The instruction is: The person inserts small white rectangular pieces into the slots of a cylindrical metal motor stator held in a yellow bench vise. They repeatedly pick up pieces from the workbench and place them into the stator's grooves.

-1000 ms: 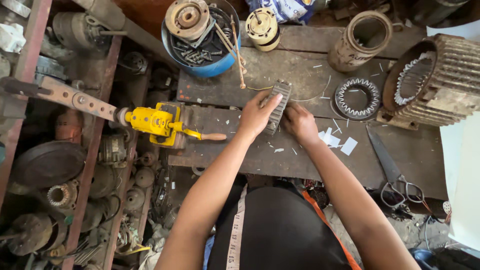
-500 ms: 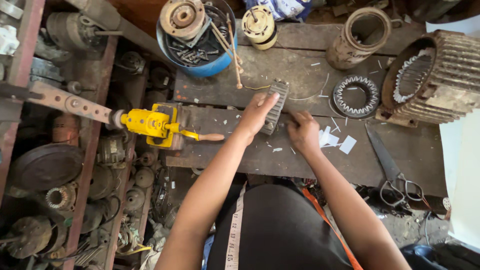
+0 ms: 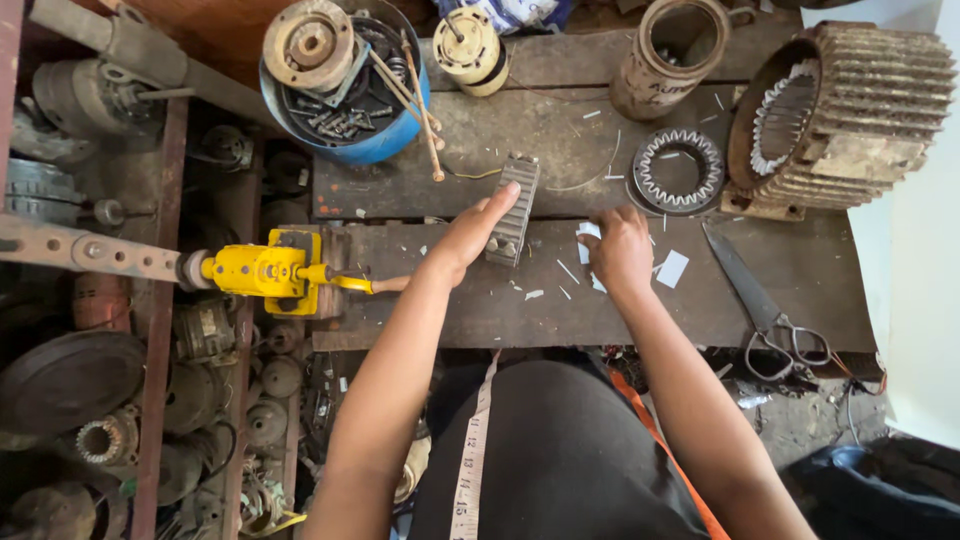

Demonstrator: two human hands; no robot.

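Head view: the left hand (image 3: 470, 235) keeps a closed grip around the ribbed metal core (image 3: 513, 210), steadying it on edge at the middle of the wooden table (image 3: 780, 280). The right hand (image 3: 622, 252) rests fingers-down on white paper slips (image 3: 588, 240) just beside the core, pinning them; whether it pinches one cannot be told.

Ribbed grey metal core (image 3: 512, 210), dull; white paper slips (image 3: 672, 268), matt; wooden bench (image 3: 560, 140), rough, stained

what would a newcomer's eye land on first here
Probably the bright yellow hand-crank tool clamped at the wooden bench's left edge. At centre, the left hand grips a ribbed grey metal stator piece while the right hand rests on small white paper slips. A large finned motor housing sits top right.
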